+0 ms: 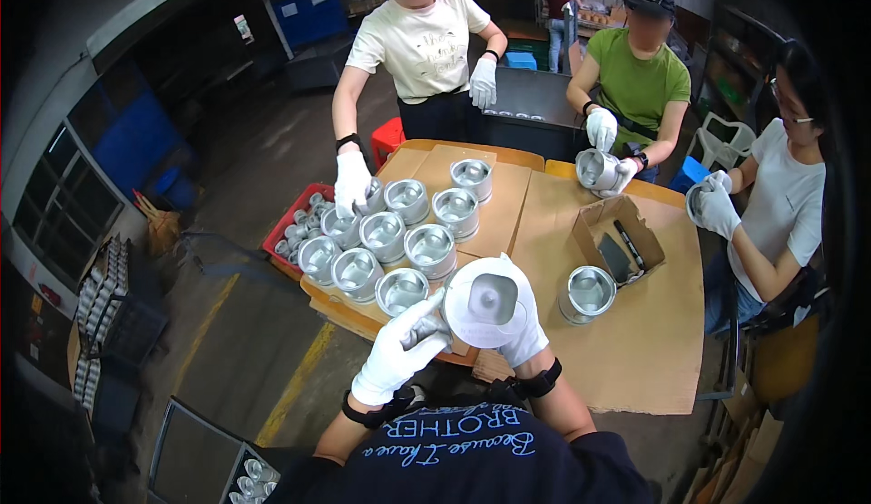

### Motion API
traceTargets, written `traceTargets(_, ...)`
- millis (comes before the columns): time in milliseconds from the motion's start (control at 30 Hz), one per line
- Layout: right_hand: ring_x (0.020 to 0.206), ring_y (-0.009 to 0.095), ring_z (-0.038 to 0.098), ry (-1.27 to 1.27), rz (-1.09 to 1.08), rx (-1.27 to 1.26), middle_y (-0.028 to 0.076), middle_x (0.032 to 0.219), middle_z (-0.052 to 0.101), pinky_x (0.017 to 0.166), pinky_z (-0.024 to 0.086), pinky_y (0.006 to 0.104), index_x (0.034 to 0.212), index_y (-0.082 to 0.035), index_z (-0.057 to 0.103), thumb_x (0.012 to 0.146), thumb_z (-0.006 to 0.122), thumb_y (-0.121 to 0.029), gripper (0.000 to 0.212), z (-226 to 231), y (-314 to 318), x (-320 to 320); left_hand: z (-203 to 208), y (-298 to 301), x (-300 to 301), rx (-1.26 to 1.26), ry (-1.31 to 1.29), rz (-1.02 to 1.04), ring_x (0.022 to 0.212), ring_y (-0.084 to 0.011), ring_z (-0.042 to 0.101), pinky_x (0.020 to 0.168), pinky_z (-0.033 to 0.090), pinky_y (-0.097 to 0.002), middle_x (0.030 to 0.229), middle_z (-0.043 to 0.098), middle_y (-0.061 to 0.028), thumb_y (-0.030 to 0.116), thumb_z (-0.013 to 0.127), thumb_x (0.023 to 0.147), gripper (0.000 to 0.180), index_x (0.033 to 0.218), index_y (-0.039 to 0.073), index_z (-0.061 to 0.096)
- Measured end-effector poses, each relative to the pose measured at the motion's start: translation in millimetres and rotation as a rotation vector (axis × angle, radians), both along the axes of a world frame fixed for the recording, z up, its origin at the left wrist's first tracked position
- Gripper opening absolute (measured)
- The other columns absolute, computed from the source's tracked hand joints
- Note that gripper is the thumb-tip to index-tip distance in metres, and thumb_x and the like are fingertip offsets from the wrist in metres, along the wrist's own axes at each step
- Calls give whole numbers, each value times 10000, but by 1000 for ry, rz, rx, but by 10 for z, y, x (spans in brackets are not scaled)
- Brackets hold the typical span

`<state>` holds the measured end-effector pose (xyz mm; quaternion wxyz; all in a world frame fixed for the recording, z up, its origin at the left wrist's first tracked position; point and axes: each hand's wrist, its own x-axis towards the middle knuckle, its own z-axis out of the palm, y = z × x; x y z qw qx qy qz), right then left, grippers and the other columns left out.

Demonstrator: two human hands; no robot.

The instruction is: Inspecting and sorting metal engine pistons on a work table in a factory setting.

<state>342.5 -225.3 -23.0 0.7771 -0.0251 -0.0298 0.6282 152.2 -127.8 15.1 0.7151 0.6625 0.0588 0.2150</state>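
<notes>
A silver-grey metal piston [491, 303] is held up in front of me, its flat face with a rounded recess turned towards me. My right hand [526, 339], in a white glove, grips it from the right and behind; most of its fingers are hidden there. At its left rim is my gloved left hand [399, 350], fingers bent and fingertips against the edge. Just beyond, several similar pistons [382, 236] stand in rows on cardboard [497, 223]. Another piston [588, 294] stands alone to the right.
A small open carton [619, 241] holds a dark marker. A red crate [299, 227] of small metal parts adjoins the table's left edge. Across the table, a co-worker's gloved hand [352, 186] touches a piston; two other co-workers at the right handle pistons. Racks of parts [100, 300] stand far left.
</notes>
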Motion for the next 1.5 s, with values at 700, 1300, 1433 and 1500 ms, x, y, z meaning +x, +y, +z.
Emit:
traceTargets(700, 993, 295, 637, -1630, -943, -97, 167, 1143, 643, 912, 476, 404, 1179, 19, 604, 981, 529, -413, 482, 411, 196, -538, -55, 273, -261, -939, -371, -163, 1290, -276, 532, 1045, 487, -492, 1465, 478, -129, 283, 543, 1006, 539, 1471, 67, 377)
traceTargets(1300, 1234, 291, 561, -1345, -785, -355, 242, 1403, 479, 1019, 464, 389, 1501, 93, 188, 692, 898, -339, 1160, 269, 545, -931, 193, 631, 127, 662, -218, 638, 1143, -358, 610, 949, 494, -411, 1278, 577, -219, 160, 857, 679, 985, 1485, -49, 331)
traceTargets(1433, 1274, 222, 513, -1070, -647, -270, 150, 1391, 511, 1054, 437, 364, 1524, 34, 212, 715, 890, -327, 1115, 349, 503, -854, 342, 586, 111, 994, -140, 731, 961, -409, 613, 839, 505, -457, 1108, 598, -222, 72, 793, 694, 881, 1455, -56, 367)
traceTargets(1500, 1273, 207, 505, -1057, -623, -308, 101, 1388, 512, 1068, 423, 354, 1517, 0, 260, 721, 887, -338, 1068, 150, 443, -760, 411, 608, 82, 1014, -182, 673, 970, -390, 601, 846, 501, -449, 1113, 598, -210, 53, 802, 665, 900, 1448, -50, 373)
